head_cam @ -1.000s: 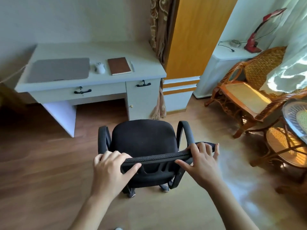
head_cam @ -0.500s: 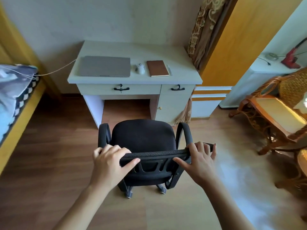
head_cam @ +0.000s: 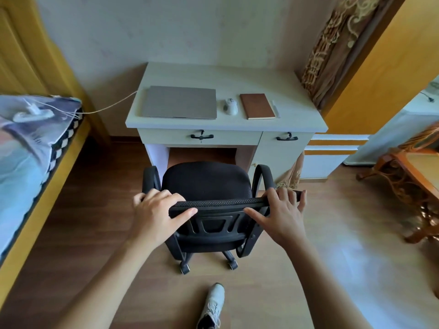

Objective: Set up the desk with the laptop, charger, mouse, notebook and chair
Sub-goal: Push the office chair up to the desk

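A black office chair (head_cam: 206,184) on casters faces the white desk (head_cam: 228,124), its seat just short of the kneehole. My left hand (head_cam: 158,210) grips the left end of the backrest's top edge. My right hand (head_cam: 282,211) grips the right end, fingers over the top and thumb on the back. On the desk lie a shut grey laptop (head_cam: 179,102), a white mouse (head_cam: 231,106) and a brown notebook (head_cam: 257,106). A white charger cable (head_cam: 111,105) runs from the laptop's left side to a plug strip (head_cam: 32,113) on the bed.
A bed (head_cam: 26,162) with a blue patterned cover lines the left side. A rattan chair (head_cam: 408,176) stands at the right, beside a curtain (head_cam: 332,51) and an orange door panel. My shoe (head_cam: 212,305) is on the wooden floor behind the chair.
The chair has rolled closer to the desk and now sits square to the kneehole. My view has swung left, bringing the bed into sight. Both hands kept their grip.
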